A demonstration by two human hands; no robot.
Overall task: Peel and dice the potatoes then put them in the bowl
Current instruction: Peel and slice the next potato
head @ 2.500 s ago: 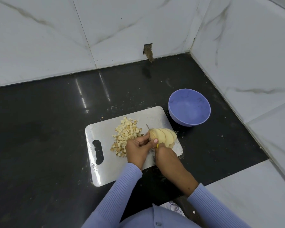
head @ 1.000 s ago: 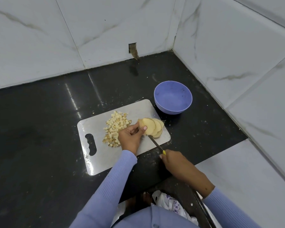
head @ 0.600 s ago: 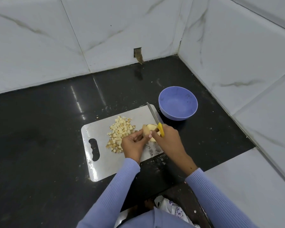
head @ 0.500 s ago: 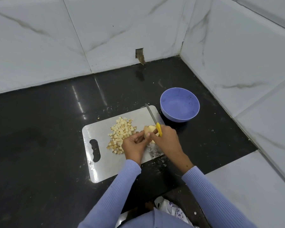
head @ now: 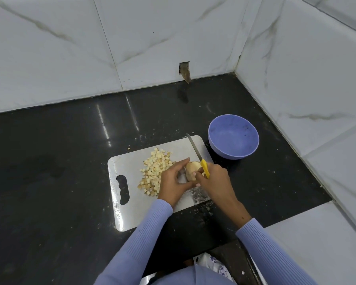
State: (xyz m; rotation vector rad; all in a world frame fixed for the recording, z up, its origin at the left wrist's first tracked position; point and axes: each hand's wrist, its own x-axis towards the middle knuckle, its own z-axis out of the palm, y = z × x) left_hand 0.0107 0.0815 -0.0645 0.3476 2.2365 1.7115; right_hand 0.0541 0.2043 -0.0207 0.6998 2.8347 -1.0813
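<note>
A white cutting board [head: 132, 167] lies on the black counter. A heap of diced potato [head: 155, 169] sits at its middle. Just right of the heap, a stack of peeled potato slices [head: 191, 170] is gathered between both hands. My left hand [head: 174, 185] holds the stack from the left, thumb and fingers curved round it. My right hand [head: 214, 181] grips a yellow-handled knife [head: 197, 154], its blade pointing away over the board's far corner, and its fingertips touch the slices. An empty purple bowl [head: 233, 136] stands beyond the board's right corner.
White marble-tiled walls close the counter [head: 49, 161] at the back and right, meeting in a corner [head: 236, 73]. A white tiled surface [head: 317, 233] borders the counter at the lower right. Potato crumbs dot the counter near the board. A patterned white bag [head: 212, 264] shows below.
The fanned slices were gathered into a stack. My right hand came up from the counter's front edge with the knife and joined the left hand at the slices, blade now pointing away.
</note>
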